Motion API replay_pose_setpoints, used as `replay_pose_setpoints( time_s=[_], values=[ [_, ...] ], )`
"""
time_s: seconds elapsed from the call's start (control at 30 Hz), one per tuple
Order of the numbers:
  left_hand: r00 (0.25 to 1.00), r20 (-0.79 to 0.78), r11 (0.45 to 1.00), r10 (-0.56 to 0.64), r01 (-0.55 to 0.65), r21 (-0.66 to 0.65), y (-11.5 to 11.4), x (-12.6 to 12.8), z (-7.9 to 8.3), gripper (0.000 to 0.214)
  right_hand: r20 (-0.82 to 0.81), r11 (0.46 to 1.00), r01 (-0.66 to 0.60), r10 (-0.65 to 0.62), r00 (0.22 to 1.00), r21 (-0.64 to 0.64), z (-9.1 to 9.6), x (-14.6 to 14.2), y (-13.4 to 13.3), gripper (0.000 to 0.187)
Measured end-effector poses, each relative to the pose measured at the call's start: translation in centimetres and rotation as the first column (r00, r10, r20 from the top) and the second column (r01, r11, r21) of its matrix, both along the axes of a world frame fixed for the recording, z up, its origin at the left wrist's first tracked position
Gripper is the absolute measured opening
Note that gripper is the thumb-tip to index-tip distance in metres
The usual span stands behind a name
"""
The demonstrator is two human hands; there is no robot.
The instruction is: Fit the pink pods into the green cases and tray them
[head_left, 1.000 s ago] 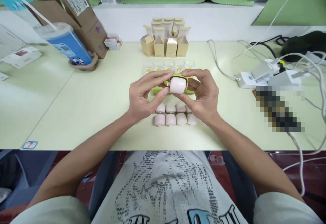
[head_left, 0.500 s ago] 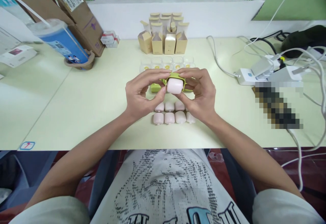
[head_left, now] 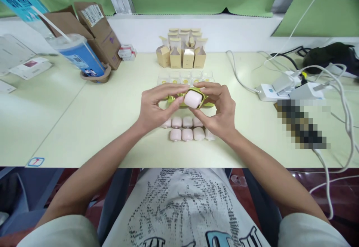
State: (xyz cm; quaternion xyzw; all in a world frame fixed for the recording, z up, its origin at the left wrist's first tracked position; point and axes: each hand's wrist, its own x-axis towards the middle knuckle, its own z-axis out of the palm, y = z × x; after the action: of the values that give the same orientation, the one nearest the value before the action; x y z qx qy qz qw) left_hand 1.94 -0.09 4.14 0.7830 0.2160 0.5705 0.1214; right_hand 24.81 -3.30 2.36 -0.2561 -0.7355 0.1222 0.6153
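Now left hand (head_left: 153,107) fingers (head_left: 171,88) are pinching the pink case (head_left: 193,99), tilting it further than before into the green cover (head_left: 204,96) that the right hand (head_left: 222,111) is gripping. Seating looks to be progressing.

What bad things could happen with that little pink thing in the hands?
1. The pink case is pinched only by fingertips of the left hand and right hand, partly inside the green cover; it might slip out.
2. If it drops, it could knock the neat rows of pink cases lying right below on the table.
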Motion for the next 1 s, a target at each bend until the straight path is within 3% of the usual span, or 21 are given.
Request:
replay_pose_setpoints(
  time_s=[0.13,0.27,0.37,0.5,0.67,0.8,0.9,1.0],
  values=[
    [0.956,-0.235,0.984,0.176,-0.170,0.046,3.1,-4.5,-0.1,0.026,0.003,0.993,0.111,-0.111,0.994,-0.044,0.6,0.8,0.5,0.047],
    [0.792,-0.446,0.910,0.416,-0.362,0.204,5.3,-8.0,-2.5,0.049,0.041,0.980,0.192,-0.190,0.981,-0.054,1.0,1.5,1.0,0.047],
    [0.713,-0.527,0.886,0.463,-0.363,0.289,5.5,-8.3,-3.7,0.047,0.033,0.984,0.176,-0.174,0.984,-0.041,0.8,1.5,1.1,0.048],
    [0.648,-0.589,0.875,0.483,-0.327,0.358,4.6,-7.8,-2.6,0.028,-0.005,0.989,0.129,-0.130,0.991,-0.074,0.1,1.2,1.4,0.055],
    [0.713,-0.628,0.949,0.312,-0.207,0.236,2.7,-9.2,-0.2,0.020,-0.046,0.978,0.043,-0.054,0.997,-0.205,0.6,1.8,2.2,0.043],
    [0.842,-0.507,0.983,0.183,-0.168,0.076,1.9,-9.7,0.6,0.023,0.177,0.950,0.000,0.058,0.983,-0.311,4.0,1.0,3.9,0.045],
    [0.891,-0.381,0.960,0.247,-0.279,-0.029,1.8,-9.3,0.8,0.024,0.438,0.934,-0.004,0.172,0.882,-0.358,6.6,-1.4,6.0,0.043],
    [0.901,-0.347,0.913,0.259,-0.346,-0.217,2.3,-9.0,0.6,0.037,0.614,0.933,0.025,0.215,0.760,-0.358,7.6,-4.5,8.4,0.030]
  ],
)
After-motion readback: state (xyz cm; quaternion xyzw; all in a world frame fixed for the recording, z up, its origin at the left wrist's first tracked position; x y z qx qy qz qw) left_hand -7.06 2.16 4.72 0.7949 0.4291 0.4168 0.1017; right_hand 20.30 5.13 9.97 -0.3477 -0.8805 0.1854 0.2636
